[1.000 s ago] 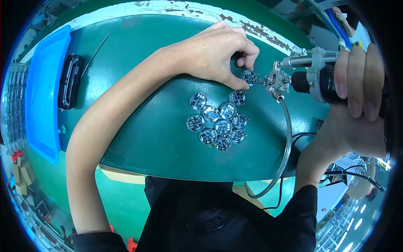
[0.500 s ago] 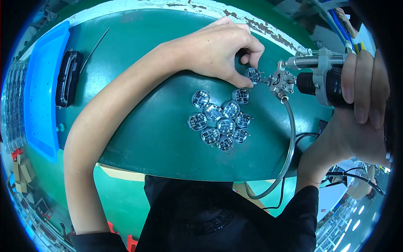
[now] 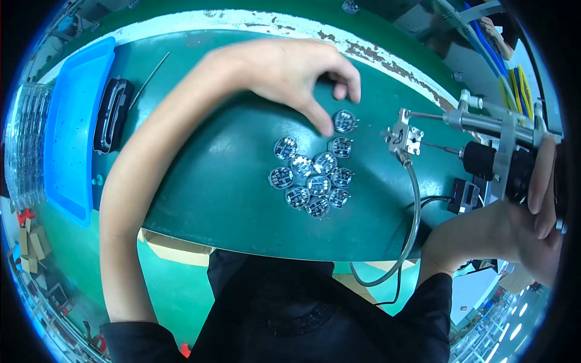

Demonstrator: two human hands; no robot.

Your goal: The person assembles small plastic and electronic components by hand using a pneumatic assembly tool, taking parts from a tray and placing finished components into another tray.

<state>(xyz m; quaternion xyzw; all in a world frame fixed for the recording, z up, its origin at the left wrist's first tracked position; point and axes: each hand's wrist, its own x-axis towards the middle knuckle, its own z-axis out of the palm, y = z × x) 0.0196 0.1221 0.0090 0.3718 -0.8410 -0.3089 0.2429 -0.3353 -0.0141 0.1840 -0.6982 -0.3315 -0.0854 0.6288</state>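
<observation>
My left hand [image 3: 296, 72] is above the far middle of the green table, thumb and fingers spread. A round module with a small circuit board [image 3: 345, 121] sits just past the thumb tip; the hand does not grip it. Nearer to me lies a cluster of several similar round modules [image 3: 318, 186], board sides up. My right hand [image 3: 520, 233] is wrapped round a black power screwdriver [image 3: 478, 160] at the right. A metal feed head [image 3: 400, 138] is at its front end, to the right of the lone module and apart from it. A clear hose [image 3: 416, 206] hangs from the head.
On the left stand a blue tray [image 3: 68, 139], a black plastic case [image 3: 113, 115], a thin metal rod [image 3: 149, 80] and stacked clear trays [image 3: 27, 145]. A small black box [image 3: 465, 195] with cables lies by my right wrist. Another person's hand [image 3: 496, 37] shows at far right.
My left hand has let go of the round module and moved left. The screwdriver has drawn back to the right, and its head has come away from the module.
</observation>
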